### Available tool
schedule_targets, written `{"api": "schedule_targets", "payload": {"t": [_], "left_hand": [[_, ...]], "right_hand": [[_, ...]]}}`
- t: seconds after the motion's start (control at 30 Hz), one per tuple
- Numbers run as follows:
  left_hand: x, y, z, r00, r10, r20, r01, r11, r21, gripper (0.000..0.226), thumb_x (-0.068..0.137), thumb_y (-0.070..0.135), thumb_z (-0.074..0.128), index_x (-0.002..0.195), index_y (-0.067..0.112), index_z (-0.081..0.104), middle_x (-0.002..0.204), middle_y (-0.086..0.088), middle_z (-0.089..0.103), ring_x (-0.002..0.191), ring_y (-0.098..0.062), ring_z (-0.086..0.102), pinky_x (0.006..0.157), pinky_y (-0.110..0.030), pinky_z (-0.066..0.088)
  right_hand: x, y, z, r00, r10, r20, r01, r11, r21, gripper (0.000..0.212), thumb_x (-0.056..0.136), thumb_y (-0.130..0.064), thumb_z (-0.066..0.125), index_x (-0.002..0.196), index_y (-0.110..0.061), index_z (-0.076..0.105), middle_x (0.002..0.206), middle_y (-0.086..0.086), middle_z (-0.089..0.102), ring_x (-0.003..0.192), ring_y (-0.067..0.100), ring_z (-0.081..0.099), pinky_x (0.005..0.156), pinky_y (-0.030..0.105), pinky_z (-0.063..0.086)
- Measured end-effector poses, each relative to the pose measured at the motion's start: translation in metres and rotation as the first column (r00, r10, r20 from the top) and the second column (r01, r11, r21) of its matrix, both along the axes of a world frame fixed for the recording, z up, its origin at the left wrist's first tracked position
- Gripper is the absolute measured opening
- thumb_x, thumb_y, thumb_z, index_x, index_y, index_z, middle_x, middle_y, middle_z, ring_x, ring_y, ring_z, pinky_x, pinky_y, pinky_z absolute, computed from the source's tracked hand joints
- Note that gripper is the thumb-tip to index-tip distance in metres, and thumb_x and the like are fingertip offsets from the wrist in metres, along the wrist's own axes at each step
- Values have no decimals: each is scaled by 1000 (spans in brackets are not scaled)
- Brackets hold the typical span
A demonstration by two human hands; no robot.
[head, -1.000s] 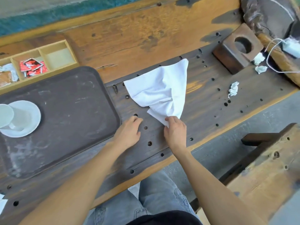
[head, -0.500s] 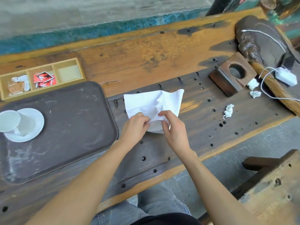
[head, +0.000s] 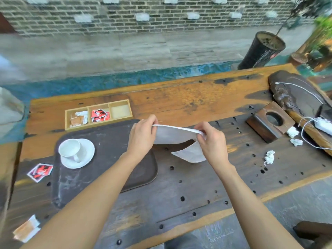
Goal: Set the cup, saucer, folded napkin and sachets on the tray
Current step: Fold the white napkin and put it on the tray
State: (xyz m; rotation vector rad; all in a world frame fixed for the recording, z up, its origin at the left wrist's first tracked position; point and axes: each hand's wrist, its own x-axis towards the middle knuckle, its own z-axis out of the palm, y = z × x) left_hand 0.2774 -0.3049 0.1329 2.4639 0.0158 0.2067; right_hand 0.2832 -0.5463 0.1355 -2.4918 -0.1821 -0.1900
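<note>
**White napkin held up between two hands**

White cloth, the napkin (head: pixel 175 136), is stretched in the air over the table (head: pixel 179 101), just past the right edge of the tray (head: pixel 111 141). The left hand (head: pixel 142 136) is closed on its left end, fingers curled over the top edge. The right hand (head: pixel 212 141) pinches the right end between thumb and fingers. A loose flap hangs below the right hand, its tip near the tabletop.

The dark tray lies on the left part of the table. On it, towards its left side, the cup (head: pixel 70 148) stands on the saucer (head: pixel 79 155).

Behind the tray sits a wooden box (head: pixel 98 114) with three compartments: pale sachets in the left one, red sachets (head: pixel 99 115) in the middle one. Two more red packets (head: pixel 40 171) lie on the table left of the tray, and an orange packet (head: pixel 26 230) lies near the front left corner.

To the right are a wooden block (head: pixel 269 121) with a round hole and a few crumpled paper scraps (head: pixel 269 157).
</note>
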Motion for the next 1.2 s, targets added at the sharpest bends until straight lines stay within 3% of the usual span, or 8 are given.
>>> {"api": "schedule_targets", "payload": {"t": [0.2, 0.3, 0.4, 0.6, 0.77, 0.87, 1.07, 1.2], "left_hand": [[-14, 78, 47, 995, 53, 80, -54, 999, 3, 7, 96, 15, 58, 91, 16, 53, 66, 4, 55, 69, -30, 53, 63, -42, 47], [-14, 97, 57, 993, 71, 96, -73, 997, 18, 9, 96, 16, 58, 90, 21, 54, 59, 11, 46, 61, -22, 48, 57, -38, 43], [-21, 133, 75, 985, 124, 120, -126, 992, 12, 10, 95, 18, 58, 90, 26, 54, 61, 14, 50, 62, -18, 51, 51, -32, 35], [-34, 200, 94, 970, 205, 131, -211, 977, 36, 6, 95, 25, 58, 91, 27, 55, 80, 6, 65, 79, -25, 55, 57, -34, 33], [-55, 244, 93, 959, 263, 106, -266, 964, 16, 6, 94, 26, 61, 92, 26, 56, 82, 3, 67, 83, -29, 58, 65, -39, 42], [-66, 264, 89, 959, 266, 93, -269, 963, 17, 5, 93, 25, 61, 91, 27, 57, 86, 4, 69, 86, -27, 59, 68, -41, 45], [-76, 298, 87, 962, 262, 82, -263, 965, 8, 7, 90, 26, 66, 85, 31, 64, 82, 15, 65, 84, -16, 58, 64, -33, 36], [-66, 309, 89, 945, 323, 48, -318, 945, -80, 12, 87, 20, 69, 89, 27, 79, 85, 4, 76, 86, -21, 66, 75, -38, 52]], "right_hand": [[15, 39, 33, 989, -13, 148, 23, 997, -67, 10, 90, -17, 61, 94, -26, 58, 72, -3, 67, 72, 28, 65, 61, 37, 51], [20, 46, 36, 982, -10, 187, 33, 992, -123, 9, 91, -21, 61, 92, -28, 56, 63, -5, 58, 63, 30, 59, 54, 33, 44], [18, 69, 47, 983, 16, 184, 16, 985, -173, 7, 92, -19, 62, 89, -25, 59, 62, -1, 62, 62, 34, 59, 53, 35, 47], [14, 98, 53, 992, -1, 129, 34, 967, -252, 7, 94, -19, 60, 88, -18, 63, 69, 8, 69, 69, 40, 62, 56, 40, 51], [11, 113, 48, 992, -44, 114, 75, 954, -290, 5, 94, -19, 61, 91, -18, 64, 75, 12, 71, 73, 42, 64, 56, 37, 45], [8, 119, 48, 989, -74, 130, 107, 956, -274, 4, 94, -19, 63, 90, -18, 65, 74, 12, 70, 72, 42, 64, 57, 38, 48], [14, 124, 58, 970, -153, 189, 188, 965, -184, 12, 91, -18, 66, 96, -14, 77, 73, 12, 67, 83, 40, 63, 59, 36, 47], [29, 121, 64, 980, -182, 85, 184, 983, -13, 17, 90, -19, 62, 90, -16, 78, 73, 8, 75, 66, 30, 69, 67, 44, 59]]}}
